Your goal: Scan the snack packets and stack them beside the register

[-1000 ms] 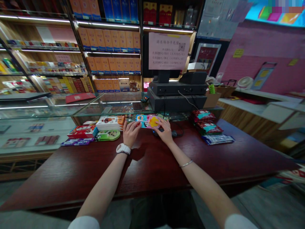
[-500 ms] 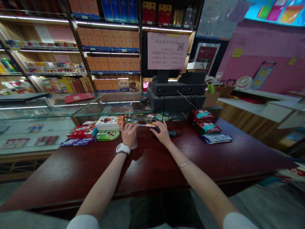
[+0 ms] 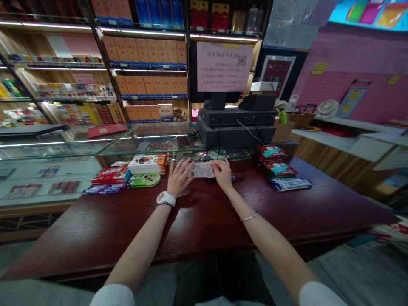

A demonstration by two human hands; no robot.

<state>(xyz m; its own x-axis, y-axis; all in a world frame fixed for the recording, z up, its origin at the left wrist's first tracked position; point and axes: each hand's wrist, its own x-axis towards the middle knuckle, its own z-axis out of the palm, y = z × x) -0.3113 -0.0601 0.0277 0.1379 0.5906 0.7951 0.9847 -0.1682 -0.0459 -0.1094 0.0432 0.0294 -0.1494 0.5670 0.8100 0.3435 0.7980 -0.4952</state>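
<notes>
A flat, narrow packet (image 3: 202,170) with small dark print on its pale face is stretched between my two hands, above the back of the brown table. My right hand (image 3: 222,173) pinches its right end between thumb and fingers. At the left end, my left hand (image 3: 179,175) has finger and thumb at the packet's edges, the other fingers spread. A dark cable and part of a dark handheld device (image 3: 234,177) show just behind my right hand. Close to my left hand lie a white and orange box (image 3: 147,164) and a green packet with a cartoon face (image 3: 145,179).
Red boxes (image 3: 110,175) and purple packets (image 3: 103,189) lie at the table's left. Red snack bags (image 3: 276,165) and a blue-white packet (image 3: 290,184) lie at the right. Behind stand a glass counter (image 3: 149,142) and a dark cash register (image 3: 236,131) with a paper sign.
The packet has turned from edge-on so that its printed face shows. My left hand has moved slightly right, its fingers more spread. My right hand has also shifted slightly right.
</notes>
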